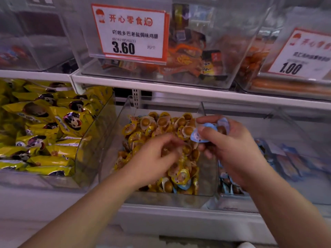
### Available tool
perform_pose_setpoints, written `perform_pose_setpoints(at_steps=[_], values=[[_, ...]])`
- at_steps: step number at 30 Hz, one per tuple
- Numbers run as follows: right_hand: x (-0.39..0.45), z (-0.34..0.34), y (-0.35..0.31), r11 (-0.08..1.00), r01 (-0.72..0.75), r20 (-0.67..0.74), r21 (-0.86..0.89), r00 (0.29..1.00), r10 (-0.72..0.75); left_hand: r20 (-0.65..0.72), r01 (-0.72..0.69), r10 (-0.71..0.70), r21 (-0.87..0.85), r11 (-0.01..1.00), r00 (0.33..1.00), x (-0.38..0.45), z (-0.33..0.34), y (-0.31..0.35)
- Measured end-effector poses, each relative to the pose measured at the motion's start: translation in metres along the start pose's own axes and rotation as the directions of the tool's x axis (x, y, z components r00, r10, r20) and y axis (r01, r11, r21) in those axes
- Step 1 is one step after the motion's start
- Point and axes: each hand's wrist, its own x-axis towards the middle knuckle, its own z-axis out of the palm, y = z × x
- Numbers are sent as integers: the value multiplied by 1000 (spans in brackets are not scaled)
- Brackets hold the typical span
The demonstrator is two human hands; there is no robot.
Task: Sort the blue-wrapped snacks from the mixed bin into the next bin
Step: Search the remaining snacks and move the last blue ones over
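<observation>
The right hand (231,149) grips a small bunch of blue-wrapped snacks (206,133) between thumb and curled fingers, held above the right edge of the clear mixed bin (114,140), which is heaped mostly with yellow-wrapped snacks (161,126). The left hand (157,158) reaches down into that heap with fingers curled, though blur hides whether it holds anything. Just right of it, the next bin (268,199) already holds a few blue-wrapped pieces at its front corner

Blue-wrapped snacks (208,130) bunched above the mixed bin's (114,140) yellow heap.
</observation>
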Motion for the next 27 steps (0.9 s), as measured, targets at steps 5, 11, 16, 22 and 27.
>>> perform_pose_setpoints(at_steps=[5, 11, 16, 22, 27], values=[[-9, -29, 4, 989, 22, -75, -149, 997, -33, 414, -213, -87, 626, 751, 906, 6, 21, -9], [-13, -44, 14, 988, -22, -114, -153, 993, 5, 426, -288, -114, 762, 579, 897, 16, 34, -14], [-10, -51, 15, 994, -63, -133, -84, 990, 51, 340, -188, -100, 715, 673, 935, 20, 25, -22], [-9, -59, 6, 988, -153, -116, 31, 981, 156, -254, -68, 94, 109, 992, 963, 26, 24, 10], [-20, -53, 0, 917, -349, 269, 193, 918, 292, -308, -248, 248, 37, 968, 919, 20, 60, 47]])
